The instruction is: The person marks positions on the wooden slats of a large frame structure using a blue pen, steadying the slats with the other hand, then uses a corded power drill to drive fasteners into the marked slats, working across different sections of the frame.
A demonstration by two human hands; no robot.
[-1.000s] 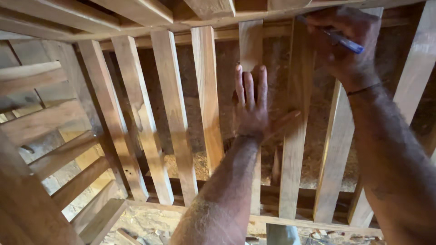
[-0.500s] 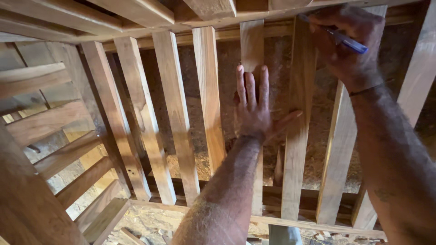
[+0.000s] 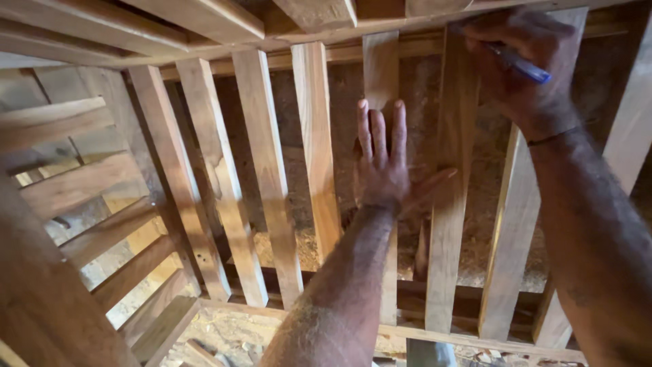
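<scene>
Sawdust-strewn ground is showing behind a wooden slatted frame (image 3: 272, 204) where the left hand (image 3: 384, 170) is pressing flat, fingers spread, steadying a slat (image 3: 382, 68), while the right hand (image 3: 526, 64), just right of it, is gripping a blue pen (image 3: 519, 64) against the neighbouring slat (image 3: 451, 136), apparently for marking.

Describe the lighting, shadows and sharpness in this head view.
Head view: warm, dim light; pale wooden slats lit and fairly sharp; gaps behind them dark; the flat left hand clear; the right hand gripping a blue pen shadowed and slightly soft; near forearms blurred.
</scene>
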